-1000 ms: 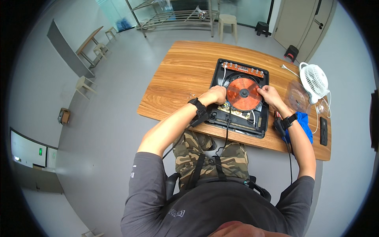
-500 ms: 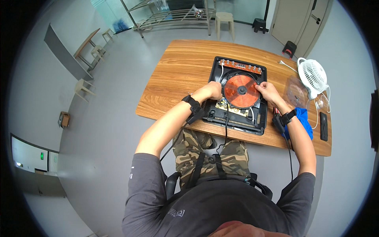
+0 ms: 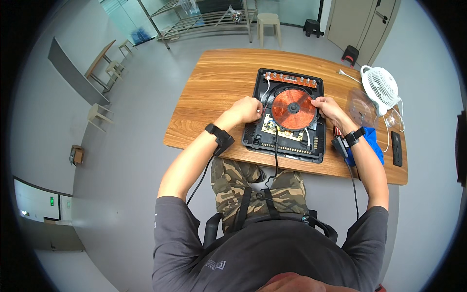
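Note:
An opened induction cooker (image 3: 287, 152) lies on the wooden table, its black housing showing the inside. Over its fan area sits a round copper coil (image 3: 284, 112) with a dark centre. At the right rim of that coil, my right hand (image 3: 328, 107) has thumb and fingers closed on the edge. My left hand (image 3: 247, 110) is by the housing's left edge, apart from the coil, with fingers curled together; a small pale spot shows at the fingertips, too small to name. A circuit board (image 3: 279, 130) shows below the coil, and an orange button board (image 3: 292, 79) runs along the far end.
Right of the cooker stand a white fan (image 3: 381, 89) with its cord, a clear plastic cover (image 3: 361, 104), a blue cloth (image 3: 373, 146) and a black flat bar (image 3: 396, 149). A black cord (image 3: 277, 158) hangs over the table's near edge. Wooden tabletop (image 3: 209, 87) extends left.
My left hand has drawn away from the coil, leftward to the housing's edge. My right hand stays at the coil's right rim. The whole view has shifted slightly.

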`<state>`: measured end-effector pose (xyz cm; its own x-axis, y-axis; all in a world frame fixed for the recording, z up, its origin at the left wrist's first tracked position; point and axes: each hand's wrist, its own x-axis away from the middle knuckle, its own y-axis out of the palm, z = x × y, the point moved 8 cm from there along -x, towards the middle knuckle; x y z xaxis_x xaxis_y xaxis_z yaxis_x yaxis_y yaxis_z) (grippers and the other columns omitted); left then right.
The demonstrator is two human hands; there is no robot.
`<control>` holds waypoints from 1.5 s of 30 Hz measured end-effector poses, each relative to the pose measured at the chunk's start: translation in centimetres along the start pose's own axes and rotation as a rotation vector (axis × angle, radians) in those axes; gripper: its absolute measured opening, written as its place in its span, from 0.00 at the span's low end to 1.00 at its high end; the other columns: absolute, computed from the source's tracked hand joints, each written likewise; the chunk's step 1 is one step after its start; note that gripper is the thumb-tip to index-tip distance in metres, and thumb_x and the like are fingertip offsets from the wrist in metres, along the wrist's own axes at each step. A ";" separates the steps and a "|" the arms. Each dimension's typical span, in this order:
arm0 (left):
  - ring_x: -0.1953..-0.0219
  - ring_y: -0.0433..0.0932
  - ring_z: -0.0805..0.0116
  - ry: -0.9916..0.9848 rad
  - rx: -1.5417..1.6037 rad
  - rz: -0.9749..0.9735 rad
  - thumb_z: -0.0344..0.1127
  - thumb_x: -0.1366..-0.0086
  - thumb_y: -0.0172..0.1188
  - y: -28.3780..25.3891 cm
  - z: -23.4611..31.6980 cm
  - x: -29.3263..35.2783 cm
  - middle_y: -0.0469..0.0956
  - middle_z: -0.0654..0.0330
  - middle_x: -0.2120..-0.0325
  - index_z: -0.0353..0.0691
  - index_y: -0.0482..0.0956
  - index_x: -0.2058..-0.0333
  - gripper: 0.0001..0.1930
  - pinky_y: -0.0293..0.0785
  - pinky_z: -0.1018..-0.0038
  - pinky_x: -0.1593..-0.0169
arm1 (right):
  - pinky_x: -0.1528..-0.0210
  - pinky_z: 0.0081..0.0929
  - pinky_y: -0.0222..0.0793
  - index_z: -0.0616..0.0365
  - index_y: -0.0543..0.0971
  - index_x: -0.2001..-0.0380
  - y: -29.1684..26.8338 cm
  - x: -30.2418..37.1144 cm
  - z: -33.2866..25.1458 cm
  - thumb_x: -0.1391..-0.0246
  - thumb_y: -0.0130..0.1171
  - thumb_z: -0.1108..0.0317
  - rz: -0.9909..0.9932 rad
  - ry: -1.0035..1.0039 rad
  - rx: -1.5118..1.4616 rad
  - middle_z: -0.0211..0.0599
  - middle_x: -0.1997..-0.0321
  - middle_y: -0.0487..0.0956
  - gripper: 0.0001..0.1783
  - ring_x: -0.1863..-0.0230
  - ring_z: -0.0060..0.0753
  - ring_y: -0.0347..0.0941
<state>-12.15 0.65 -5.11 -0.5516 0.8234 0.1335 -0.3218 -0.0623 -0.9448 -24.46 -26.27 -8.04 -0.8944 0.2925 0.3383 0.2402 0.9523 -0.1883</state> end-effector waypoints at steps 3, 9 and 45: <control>0.54 0.81 0.52 0.135 -0.031 0.096 0.36 0.42 0.67 -0.4 3.1 2.0 0.80 0.53 0.61 0.42 0.84 0.58 0.13 0.79 0.59 0.51 | 0.79 0.19 0.48 0.46 0.75 0.75 0.2 0.2 0.0 0.33 0.60 0.60 -0.026 0.007 -0.021 0.16 0.81 0.67 0.14 0.82 0.13 0.55; 0.53 0.80 0.50 0.326 -0.007 0.049 0.32 0.43 0.67 0.6 5.3 3.0 0.78 0.53 0.60 0.38 0.81 0.56 0.15 0.77 0.58 0.51 | 0.77 0.16 0.48 0.43 0.74 0.74 0.1 -0.5 0.7 0.32 0.60 0.58 -0.038 -0.022 -0.035 0.12 0.80 0.66 0.14 0.79 0.12 0.55; 0.51 0.84 0.61 0.383 0.475 0.540 0.11 0.41 0.58 -10.8 -0.4 14.0 0.74 0.56 0.60 0.27 0.76 0.65 0.07 0.85 0.70 0.47 | 0.81 0.16 0.47 0.51 0.78 0.69 6.1 4.4 -13.9 0.30 0.56 0.61 -0.153 -0.140 -0.220 0.15 0.81 0.65 0.12 0.82 0.11 0.52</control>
<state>-16.09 13.04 6.81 -0.4505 0.7416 -0.4970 -0.4263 -0.6678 -0.6101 -21.71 -17.93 5.07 -0.9662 0.1442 0.2135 0.1612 0.9848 0.0644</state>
